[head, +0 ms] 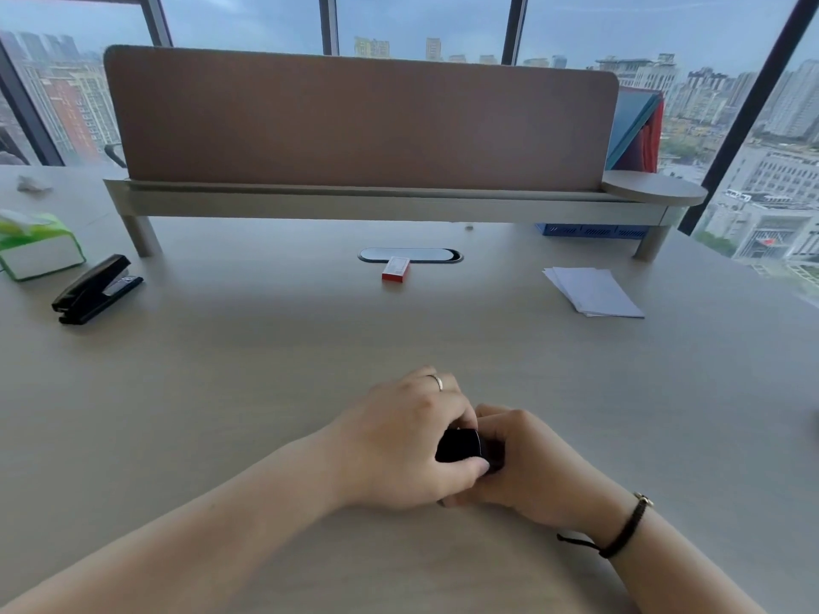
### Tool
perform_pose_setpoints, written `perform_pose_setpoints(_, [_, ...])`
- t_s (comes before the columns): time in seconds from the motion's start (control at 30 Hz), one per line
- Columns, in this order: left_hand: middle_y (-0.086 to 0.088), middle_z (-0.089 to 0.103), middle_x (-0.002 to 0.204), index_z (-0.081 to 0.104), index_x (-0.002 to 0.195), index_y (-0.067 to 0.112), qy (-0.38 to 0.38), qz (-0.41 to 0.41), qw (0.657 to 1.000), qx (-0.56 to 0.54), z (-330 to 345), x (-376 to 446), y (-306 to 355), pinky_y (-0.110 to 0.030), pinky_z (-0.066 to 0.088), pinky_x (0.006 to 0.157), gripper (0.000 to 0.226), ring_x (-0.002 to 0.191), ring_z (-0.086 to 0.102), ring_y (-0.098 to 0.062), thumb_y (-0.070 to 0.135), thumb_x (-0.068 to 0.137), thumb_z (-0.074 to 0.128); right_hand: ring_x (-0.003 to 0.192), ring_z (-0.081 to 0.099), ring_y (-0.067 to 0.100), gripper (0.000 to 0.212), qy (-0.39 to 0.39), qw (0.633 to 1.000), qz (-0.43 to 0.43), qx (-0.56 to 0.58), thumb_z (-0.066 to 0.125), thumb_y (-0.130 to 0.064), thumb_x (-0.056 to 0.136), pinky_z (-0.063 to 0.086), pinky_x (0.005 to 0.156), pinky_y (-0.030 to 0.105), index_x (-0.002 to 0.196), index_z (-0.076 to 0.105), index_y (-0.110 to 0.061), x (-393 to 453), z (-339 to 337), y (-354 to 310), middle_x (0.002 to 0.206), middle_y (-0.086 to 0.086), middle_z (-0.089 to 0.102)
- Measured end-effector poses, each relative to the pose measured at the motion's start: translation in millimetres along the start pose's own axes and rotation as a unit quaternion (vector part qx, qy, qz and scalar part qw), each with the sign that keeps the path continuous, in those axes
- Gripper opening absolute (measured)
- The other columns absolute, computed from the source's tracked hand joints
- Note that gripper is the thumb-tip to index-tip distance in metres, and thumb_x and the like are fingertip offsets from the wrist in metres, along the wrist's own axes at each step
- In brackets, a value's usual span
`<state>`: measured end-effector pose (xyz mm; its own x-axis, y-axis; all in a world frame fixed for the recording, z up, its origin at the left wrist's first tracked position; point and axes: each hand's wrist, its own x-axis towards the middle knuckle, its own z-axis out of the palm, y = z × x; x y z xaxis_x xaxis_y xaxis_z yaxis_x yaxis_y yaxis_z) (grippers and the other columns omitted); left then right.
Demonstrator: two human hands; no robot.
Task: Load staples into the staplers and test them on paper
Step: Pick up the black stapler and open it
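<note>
Both hands are wrapped round one small black stapler [458, 445] at the near centre of the desk [266, 370]. Our left hand [399, 440] curls over its top, thumb pressed along the near side; our right hand [523, 467] grips it from the right. Most of the stapler is hidden between the palms, so we cannot tell whether its magazine is open or closed.

Judgement: we are at the loading step for this stapler, probably working the top open. Next move calls for prying the cover up and reaching far for the staple box [395, 269], which lies shut at far centre, touching the cable slot [410, 254].

Count, near to far:
- staplers: 2, one held, and a second stapler [95, 289] lying untouched at far left
- staple boxes: 1
- paper [591, 291]: 1 small stack, far right, no staples visible in it
- tissue box [33, 245]: 1, far left
</note>
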<state>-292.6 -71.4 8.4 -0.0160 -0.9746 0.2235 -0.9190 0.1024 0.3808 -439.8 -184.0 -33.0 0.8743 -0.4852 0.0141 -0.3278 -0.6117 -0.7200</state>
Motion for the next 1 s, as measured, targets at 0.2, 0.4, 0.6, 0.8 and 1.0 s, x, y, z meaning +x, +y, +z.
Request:
perform_pose_setpoints(0.2, [0.020,0.052,0.098,0.061,0.104,0.032,-0.013,0.014,0.999,-0.032,-10,-7,-9,-0.021,0.043,0.076,0.026,0.089,0.047,0.004,0.052,0.087,0.061,0.088,0.060,0.019,0.046,-0.026,1.000,0.008,-0.008,0.080,-0.060,0.052,0.051,0.085,0.042,0.083,0.072,-0.027,2,1,-1,0.093,-0.003,0.062])
perform_pose_setpoints(0.4, [0.017,0.062,0.097,0.065,0.096,0.036,0.092,-0.022,0.989,-0.118,-42,-29,-24,-0.009,0.038,0.072,0.024,0.097,0.054,-0.006,0.055,0.080,0.063,0.083,0.056,0.008,0.035,-0.010,1.000,0.011,-0.021,0.082,-0.061,0.053,0.037,0.073,0.024,0.083,0.071,-0.048,2,-2,-2,0.095,-0.014,0.060])
perform_pose_setpoints(0.6, [0.007,0.064,0.091,0.067,0.094,0.036,0.132,-0.030,0.985,-0.107,-69,-62,-41,-0.030,0.046,0.076,0.025,0.086,0.055,-0.019,0.057,0.080,0.063,0.079,0.057,0.004,0.035,-0.017,1.000,0.011,-0.013,0.086,-0.052,0.056,0.040,0.071,0.023,0.089,0.075,-0.045,0,-2,-6,0.094,-0.014,0.062])
perform_pose_setpoints(0.8, [0.002,0.066,0.087,0.070,0.092,0.030,0.136,-0.050,0.979,-0.142,-81,-96,-66,-0.027,0.046,0.073,0.025,0.080,0.056,-0.017,0.048,0.076,0.069,0.082,0.063,0.010,0.032,-0.016,1.000,0.016,0.002,0.086,-0.048,0.056,0.052,0.082,0.035,0.086,0.076,-0.041,-1,-1,-8,0.093,-0.009,0.064])
perform_pose_setpoints(1.0, [0.004,0.064,0.082,0.070,0.091,0.024,0.071,-0.108,0.982,-0.139,-78,-132,-101,-0.024,0.044,0.074,0.028,0.077,0.053,-0.011,0.043,0.069,0.074,0.078,0.065,0.013,0.030,-0.017,1.000,0.014,0.008,0.087,-0.046,0.056,0.052,0.081,0.038,0.083,0.077,-0.038,-1,-2,-8,0.092,-0.009,0.065])
